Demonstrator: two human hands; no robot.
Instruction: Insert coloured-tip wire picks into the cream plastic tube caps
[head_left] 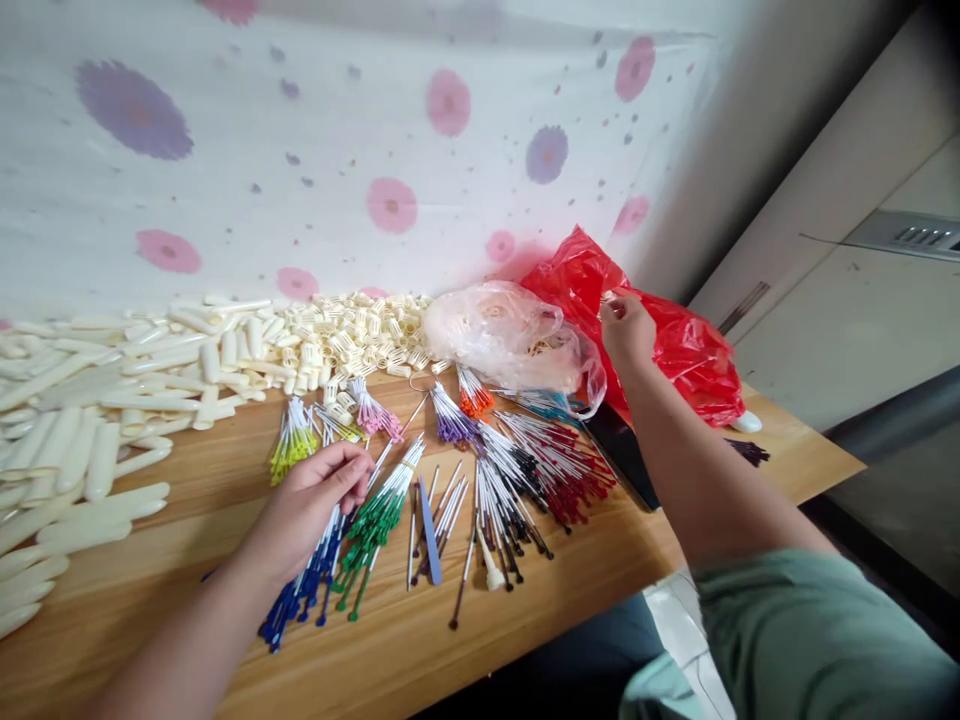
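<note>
Bags lie far right, at the back of the bench (420, 650). Right hand (628, 328) is plainly the nearer one: arm at long reach, hand in front of the red bag (697, 350), fingers drawn together. A pale bit shows at the tips, too small to name; cannot tell whether it is clamped. Clear bag (491, 325) sits against the red one, on its left.

Left hand (322, 490) well apart from both, fingers curled toward the thumb; cannot tell what, if anything, is between. Green-headed sticks (375, 515) lie just right of it, long axis slanting far-right to near-left, heads toward the wearer. Blue-headed sticks (291, 600) run similarly, partly under the hand.
</note>
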